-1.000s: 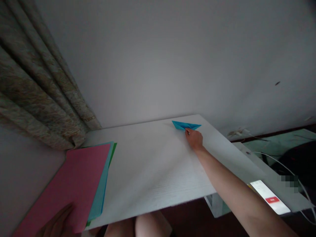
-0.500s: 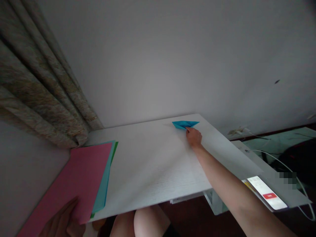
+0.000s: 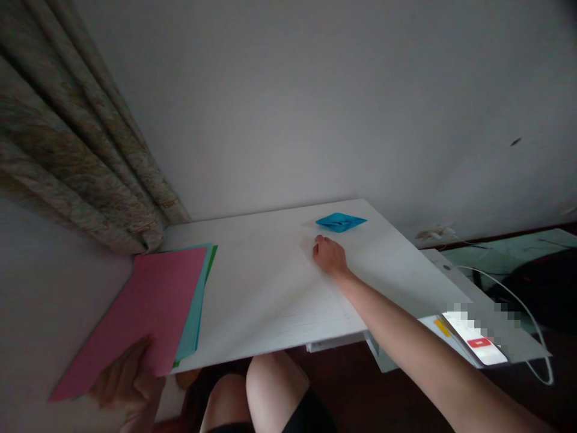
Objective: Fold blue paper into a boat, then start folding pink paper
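A folded blue paper boat [image 3: 340, 222] lies near the far right corner of the white table [image 3: 270, 288]. My right hand [image 3: 330, 255] hovers a little short of it, to its left, fingers loosely curled and holding nothing. My left hand [image 3: 128, 385] grips the near corner of the pink sheet [image 3: 148, 307], which tops a stack of coloured paper at the table's left edge. Light blue and green sheets peek out beneath it.
A patterned curtain [image 3: 67, 156] hangs at the left against the grey wall. A phone [image 3: 475, 344] with a lit screen rests on a lower surface to the right, with a white cable [image 3: 509, 294] nearby. My knees [image 3: 265, 391] show under the table's front edge.
My right hand has let go of the blue boat and drawn back to the left. The boat stays at the far corner. My left hand has come further into view on the pink sheet.
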`<state>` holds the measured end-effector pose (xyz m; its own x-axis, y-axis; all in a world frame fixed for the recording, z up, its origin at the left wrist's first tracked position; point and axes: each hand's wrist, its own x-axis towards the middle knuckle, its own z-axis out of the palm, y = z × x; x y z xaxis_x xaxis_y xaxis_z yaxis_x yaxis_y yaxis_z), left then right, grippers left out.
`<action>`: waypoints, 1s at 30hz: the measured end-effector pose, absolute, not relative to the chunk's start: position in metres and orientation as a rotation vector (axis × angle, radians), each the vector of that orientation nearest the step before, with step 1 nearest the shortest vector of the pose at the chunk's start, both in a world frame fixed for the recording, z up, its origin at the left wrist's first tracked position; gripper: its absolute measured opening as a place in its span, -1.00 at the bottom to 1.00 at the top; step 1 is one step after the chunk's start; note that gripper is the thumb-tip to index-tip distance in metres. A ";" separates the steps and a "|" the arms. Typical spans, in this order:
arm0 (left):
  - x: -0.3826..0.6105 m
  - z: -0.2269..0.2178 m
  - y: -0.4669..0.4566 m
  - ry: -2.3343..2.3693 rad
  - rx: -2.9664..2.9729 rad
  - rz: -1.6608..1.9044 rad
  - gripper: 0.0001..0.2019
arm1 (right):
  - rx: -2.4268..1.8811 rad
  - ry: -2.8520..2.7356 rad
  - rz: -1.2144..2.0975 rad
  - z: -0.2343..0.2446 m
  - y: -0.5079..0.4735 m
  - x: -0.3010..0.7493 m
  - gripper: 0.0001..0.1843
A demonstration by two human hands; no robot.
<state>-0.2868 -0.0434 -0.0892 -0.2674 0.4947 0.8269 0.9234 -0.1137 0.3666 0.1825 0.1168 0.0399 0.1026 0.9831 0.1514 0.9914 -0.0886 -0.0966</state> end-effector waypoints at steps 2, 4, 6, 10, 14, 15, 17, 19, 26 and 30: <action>-0.283 -0.084 -0.041 -1.542 -1.565 -1.173 -0.44 | -2.186 -2.002 -0.081 0.042 0.121 0.181 -0.69; -0.279 -0.080 -0.041 -1.473 -1.569 -1.128 -0.49 | -2.183 -2.007 -0.092 0.043 0.123 0.180 -0.70; -0.276 -0.079 -0.041 -1.563 -1.557 -1.136 -0.50 | -2.183 -2.006 -0.104 0.043 0.126 0.180 -0.70; -0.273 -0.079 -0.045 -1.750 -1.529 -1.177 -0.52 | -2.180 -2.007 -0.114 0.042 0.129 0.179 -0.69; -0.271 -0.074 -0.048 -1.814 -1.594 -1.104 -0.60 | -2.192 -2.004 -0.119 0.044 0.127 0.176 -0.69; -0.270 -0.072 -0.049 -1.833 -1.603 -1.087 -0.61 | -2.197 -2.002 -0.126 0.045 0.126 0.176 -0.69; -0.268 -0.069 -0.050 -1.860 -1.610 -1.062 -0.63 | -2.214 -1.991 -0.145 0.046 0.124 0.174 -0.67; -0.266 -0.067 -0.051 -1.881 -1.600 -1.054 -0.64 | -2.232 -1.979 -0.167 0.047 0.122 0.173 -0.66; -0.266 -0.066 -0.051 -1.881 -1.614 -1.010 -0.65 | -2.253 -1.968 -0.195 0.048 0.119 0.170 -0.66; -0.266 -0.066 -0.052 -1.723 -1.609 -1.019 -0.66 | -2.242 -1.963 -0.184 0.050 0.120 0.169 -0.66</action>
